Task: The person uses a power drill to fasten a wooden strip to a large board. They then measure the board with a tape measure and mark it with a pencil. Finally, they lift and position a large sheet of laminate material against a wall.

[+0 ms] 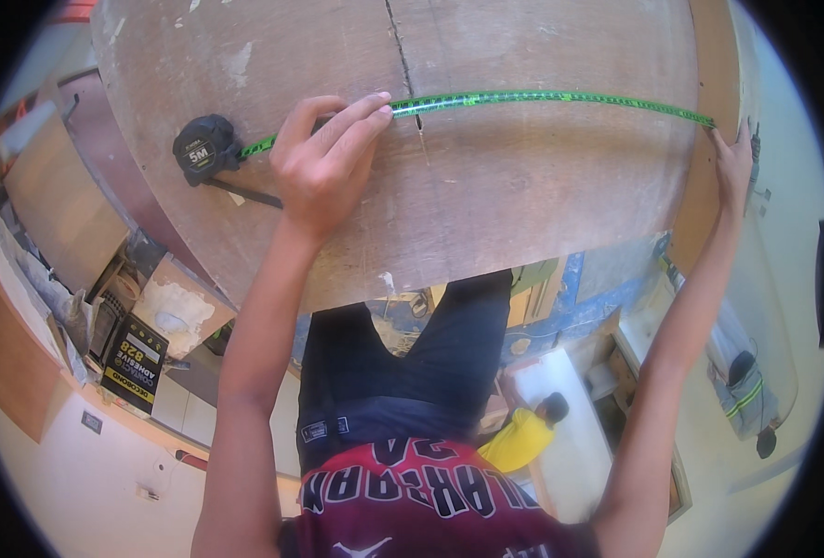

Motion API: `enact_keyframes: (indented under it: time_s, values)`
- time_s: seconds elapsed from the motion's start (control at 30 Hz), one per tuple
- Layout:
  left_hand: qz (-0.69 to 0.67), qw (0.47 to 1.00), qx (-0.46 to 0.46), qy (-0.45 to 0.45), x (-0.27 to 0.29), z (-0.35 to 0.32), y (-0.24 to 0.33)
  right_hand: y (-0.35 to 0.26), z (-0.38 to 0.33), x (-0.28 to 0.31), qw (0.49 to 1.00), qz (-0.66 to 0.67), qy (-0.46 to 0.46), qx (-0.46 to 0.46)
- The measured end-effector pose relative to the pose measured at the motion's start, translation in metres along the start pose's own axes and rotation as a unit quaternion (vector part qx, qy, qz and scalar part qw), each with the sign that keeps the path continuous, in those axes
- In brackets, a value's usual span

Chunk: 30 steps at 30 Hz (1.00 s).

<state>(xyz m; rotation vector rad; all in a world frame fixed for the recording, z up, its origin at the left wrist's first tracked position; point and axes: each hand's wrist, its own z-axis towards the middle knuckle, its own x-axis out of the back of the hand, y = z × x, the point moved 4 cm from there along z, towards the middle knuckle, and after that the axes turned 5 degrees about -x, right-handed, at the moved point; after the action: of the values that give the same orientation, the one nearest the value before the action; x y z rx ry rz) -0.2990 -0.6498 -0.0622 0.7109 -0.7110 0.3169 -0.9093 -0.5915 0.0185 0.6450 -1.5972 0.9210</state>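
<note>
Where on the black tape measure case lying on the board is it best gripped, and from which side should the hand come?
Probably grip the tape measure case across its two flat faces, coming from its left, away from the green blade. The blade leaves its right side toward the left hand, and the strap trails below, so the left edge is free.

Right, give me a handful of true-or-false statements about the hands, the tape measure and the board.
1. The left hand presses the green tape blade onto the wooden board. True.
2. The right hand grips the tape measure case. False: it is at the board's right edge, by the blade's far end.
3. The case lies left of the left hand. True.
4. The blade is fully retracted. False: it spans the board.
</note>
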Motion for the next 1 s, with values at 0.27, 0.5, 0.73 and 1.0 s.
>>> enact_keyframes:
  time_s: [0.27,0.5,0.73,1.0]
  values:
    - [-0.003,1.0,0.007,-0.004,-0.003,0.005,-0.001,0.005,0.001,0.005,0.999,-0.033,0.007,-0.002]
    - [0.002,1.0,0.003,0.001,-0.003,0.003,-0.003,-0.002,0.0,-0.001,0.995,-0.077,0.053,0.042]
    - [-0.001,1.0,0.0,0.013,-0.005,0.004,-0.003,0.018,0.008,-0.001,0.976,-0.181,0.116,0.035]
    - [0.017,1.0,-0.001,0.003,-0.004,0.006,0.0,0.015,0.008,-0.001,0.991,-0.114,0.073,0.01]
